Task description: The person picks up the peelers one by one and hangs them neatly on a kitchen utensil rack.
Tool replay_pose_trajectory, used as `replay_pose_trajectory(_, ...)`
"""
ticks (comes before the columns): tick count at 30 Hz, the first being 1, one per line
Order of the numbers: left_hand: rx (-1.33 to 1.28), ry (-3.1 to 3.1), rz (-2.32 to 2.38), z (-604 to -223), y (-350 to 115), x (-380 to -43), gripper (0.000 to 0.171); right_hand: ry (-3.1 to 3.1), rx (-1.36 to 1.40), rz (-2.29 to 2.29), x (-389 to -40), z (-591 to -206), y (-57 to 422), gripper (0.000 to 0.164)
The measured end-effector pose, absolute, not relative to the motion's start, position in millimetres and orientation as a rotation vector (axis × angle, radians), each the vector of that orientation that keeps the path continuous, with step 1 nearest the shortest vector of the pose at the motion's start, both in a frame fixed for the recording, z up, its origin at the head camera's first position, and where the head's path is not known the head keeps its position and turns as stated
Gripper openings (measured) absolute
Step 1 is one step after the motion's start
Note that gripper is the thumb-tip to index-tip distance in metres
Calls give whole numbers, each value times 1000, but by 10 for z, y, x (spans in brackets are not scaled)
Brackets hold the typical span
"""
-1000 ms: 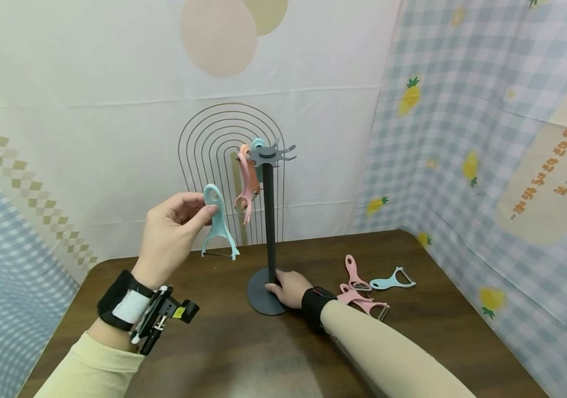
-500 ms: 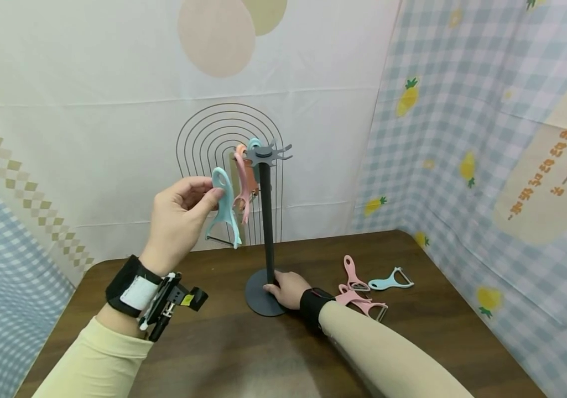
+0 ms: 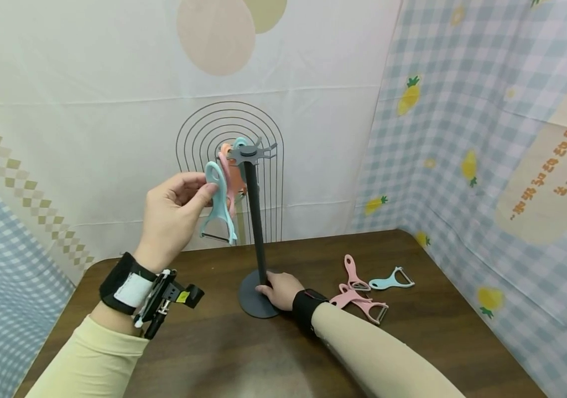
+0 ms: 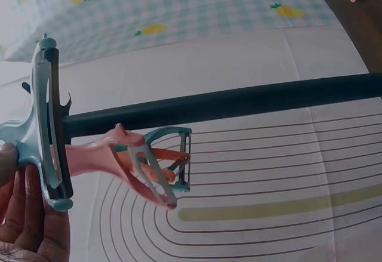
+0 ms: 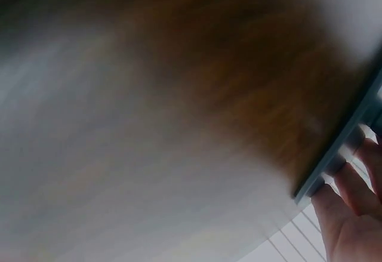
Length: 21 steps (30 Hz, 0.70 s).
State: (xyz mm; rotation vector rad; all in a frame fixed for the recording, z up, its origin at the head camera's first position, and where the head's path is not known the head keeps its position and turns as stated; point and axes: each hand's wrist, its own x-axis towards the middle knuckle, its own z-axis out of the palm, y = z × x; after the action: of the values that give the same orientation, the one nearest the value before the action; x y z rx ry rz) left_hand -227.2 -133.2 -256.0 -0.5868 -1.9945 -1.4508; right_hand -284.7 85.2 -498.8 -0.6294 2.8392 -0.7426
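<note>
In the head view, my left hand [image 3: 170,213] pinches a light-blue peeler [image 3: 220,207] by its handle, blade end down. It is beside the left of a dark-grey hook stand [image 3: 255,221], whose post leans a little left. From the stand's hooks hang a pink peeler [image 3: 232,202], an orange peeler [image 3: 236,178] and another blue peeler [image 3: 240,142], partly hidden. In the left wrist view, the held peeler [image 4: 18,133] overlaps the stand's top. My right hand [image 3: 283,292] grips the stand low down. The right wrist view shows fingers [image 5: 352,193] at the base's edge.
Several pink peelers [image 3: 350,296] lie on the brown table [image 3: 203,354] right of the stand, next to a light-blue peeler [image 3: 391,281]. A printed cloth [image 3: 323,138] hangs behind, with a checked cloth [image 3: 432,182] at the right.
My left hand first raised the blue peeler rightward toward the hooks, then shifted slightly left. The stand has moved left and tipped left, with my right hand on it.
</note>
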Motion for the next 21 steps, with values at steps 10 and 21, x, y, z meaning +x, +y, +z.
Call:
replay_pose_trajectory(10,-525,-2029,-1401,-2537,-1373,-2245,24,2834,-707,-745,-2875,-5027,733,43)
replay_pose_trajectory(21,-518,-2055,-1399,-2527,-1360,-2247,26,2834,-690,-728,-2843,-5003,718,42)
